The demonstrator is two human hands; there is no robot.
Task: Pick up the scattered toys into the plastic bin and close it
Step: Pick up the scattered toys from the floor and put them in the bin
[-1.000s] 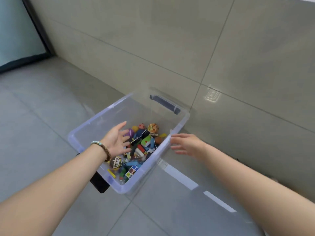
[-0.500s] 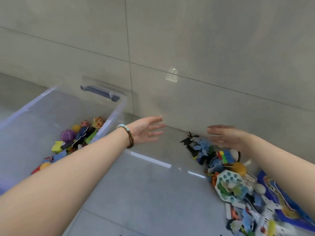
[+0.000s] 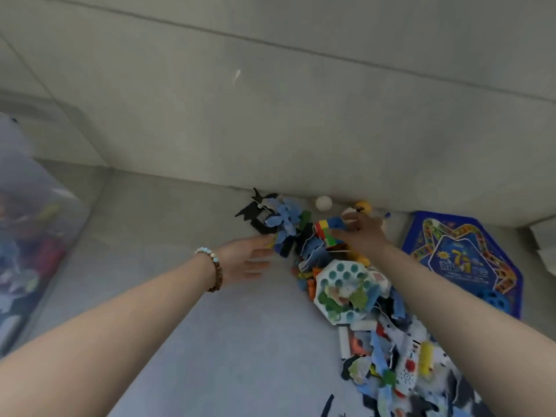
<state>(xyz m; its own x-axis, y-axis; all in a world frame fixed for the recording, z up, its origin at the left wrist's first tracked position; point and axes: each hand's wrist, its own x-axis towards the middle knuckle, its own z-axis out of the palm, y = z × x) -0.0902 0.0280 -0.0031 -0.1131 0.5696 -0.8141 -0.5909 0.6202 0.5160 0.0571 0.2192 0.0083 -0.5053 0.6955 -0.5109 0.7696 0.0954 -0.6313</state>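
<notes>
A pile of scattered toys (image 3: 379,335) lies on the grey floor along the wall, with blue and black foam pieces (image 3: 279,221), a multicolour cube (image 3: 323,233) and a white octagonal board with teal dots (image 3: 346,284). My left hand (image 3: 249,258), with a bead bracelet on the wrist, is open, its fingertips at the pile's left edge. My right hand (image 3: 362,233) rests with spread fingers on top of the pile beside the cube. The translucent plastic bin (image 3: 45,188) stands at the far left, blurred, with toys inside.
A blue printed game board (image 3: 469,260) lies flat to the right of the pile. A white ball (image 3: 323,203) and a yellow toy (image 3: 362,206) sit against the tiled wall (image 3: 270,100). Bare floor lies between bin and pile.
The view swung right, from the bin to the toy pile. Both hands left the bin and moved forward and down onto the pile.
</notes>
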